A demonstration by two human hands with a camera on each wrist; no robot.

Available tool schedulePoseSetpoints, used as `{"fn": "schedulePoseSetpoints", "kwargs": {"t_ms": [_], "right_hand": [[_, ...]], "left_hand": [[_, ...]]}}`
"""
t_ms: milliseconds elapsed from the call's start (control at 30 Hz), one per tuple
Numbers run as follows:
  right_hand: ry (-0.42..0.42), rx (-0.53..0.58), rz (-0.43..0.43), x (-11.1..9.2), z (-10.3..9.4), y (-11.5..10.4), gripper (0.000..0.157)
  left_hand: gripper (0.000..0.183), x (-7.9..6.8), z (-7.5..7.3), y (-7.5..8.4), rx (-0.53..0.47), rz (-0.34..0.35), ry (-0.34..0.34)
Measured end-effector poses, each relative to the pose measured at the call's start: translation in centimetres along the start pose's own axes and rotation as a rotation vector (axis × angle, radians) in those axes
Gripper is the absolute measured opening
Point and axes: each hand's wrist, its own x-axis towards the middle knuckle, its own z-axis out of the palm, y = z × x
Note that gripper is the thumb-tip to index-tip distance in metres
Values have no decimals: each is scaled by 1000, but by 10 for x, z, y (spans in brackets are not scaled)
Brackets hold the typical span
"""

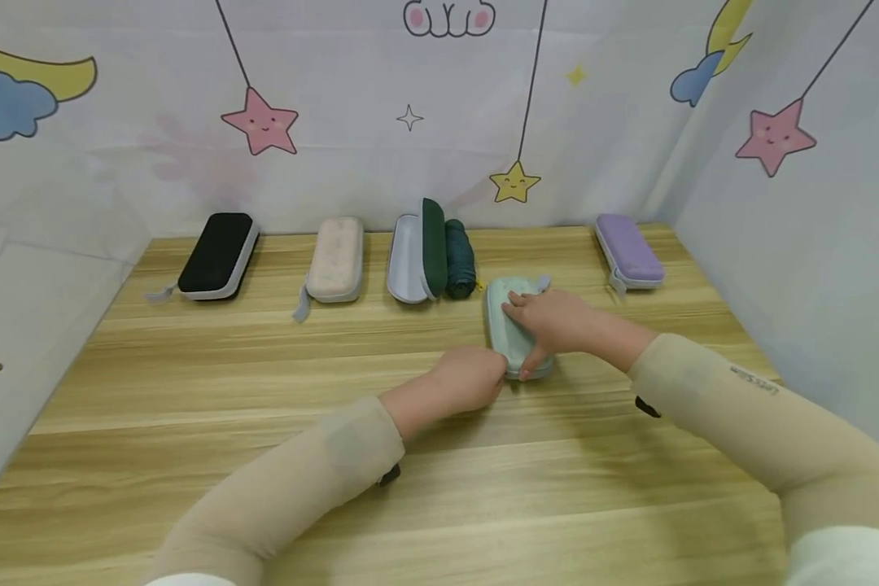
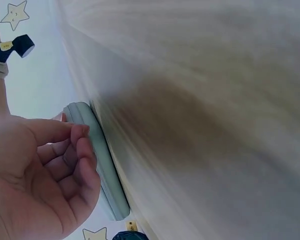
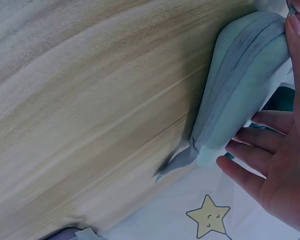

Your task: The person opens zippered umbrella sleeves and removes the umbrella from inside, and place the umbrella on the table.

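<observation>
The mint-green case [image 1: 509, 330] lies flat between my two hands, its near end by my left fingertips and its top under my right fingers. My left hand [image 1: 465, 379] is at its near left corner, fingers folded in toward the palm, thumb and forefinger pinching together at the zipped edge; the bit between the tips is too small for me to make out. My right hand [image 1: 553, 321] comes over from the right side, fingers spread and fairly straight. It rests on the lid without gripping round it, and my thumb reaches down to the near end, close to my left hand. The grey strap [image 1: 544, 282] sticks out at the far end, just beyond my right fingers.

Past my hands, a little to the left of the mint case, a dark teal roll [image 1: 460, 259] lies right beside the raised lid of an open green case [image 1: 407, 260], whose pale inside shows. Farther left, beyond my left hand, are a cream-pink case [image 1: 337, 259] and then a black case [image 1: 220, 252], both closed. A closed purple case [image 1: 628, 248] lies beyond my right hand, off to its right. Everything sits on the wood-grain table [image 1: 527, 488] beneath my hands.
</observation>
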Motion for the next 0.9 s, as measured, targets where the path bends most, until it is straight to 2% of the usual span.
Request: {"fn": "schedulePoseSetpoints", "kwargs": {"t_ms": [167, 333, 500, 600, 667, 733, 900], "right_hand": [[22, 22, -8, -3, 3, 3, 118], [144, -58, -109, -15, 10, -1, 102], [385, -227, -303, -23, 20, -12, 72], [553, -318, -449, -23, 28, -18, 49], [631, -377, -523, -21, 33, -23, 34], [668, -443, -568, -18, 37, -28, 23], [689, -563, -570, -15, 45, -37, 4]], "left_hand": [[15, 7, 2, -4, -98, -38, -12], [15, 9, 4, -18, -332, -96, -71], [8, 11, 6, -36, -541, -138, -69], [12, 15, 8, -45, -661, -198, -63], [16, 18, 10, -49, -746, -238, -57], [18, 22, 11, -52, -813, -277, -46], [18, 33, 11, -53, -868, -324, -24]]}}
